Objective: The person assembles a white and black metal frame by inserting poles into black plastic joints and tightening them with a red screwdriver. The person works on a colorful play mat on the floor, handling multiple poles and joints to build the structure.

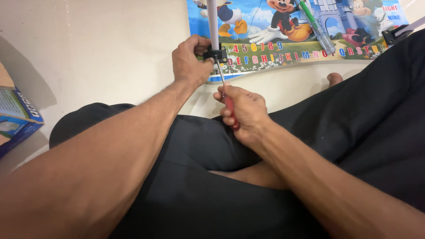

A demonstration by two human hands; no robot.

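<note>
Red-handled screwdriver [226,99] sits in the right hand [245,113], fingers wrapped tight round the grip, its shaft angled up into the small black bracket [215,55] at the near edge of the colourful cartoon board [283,48]. The left hand [189,62] clamps that bracket where the white pole [213,22] meets it. Best, I'd judge, to keep the tip square in the screw and the bracket pinned firm. A green-handled screwdriver [316,26] lies on the board, far right. At the left edge, a blue cardboard box [17,117] rests on the floor [97,48]; its contents can't be seen.
</note>
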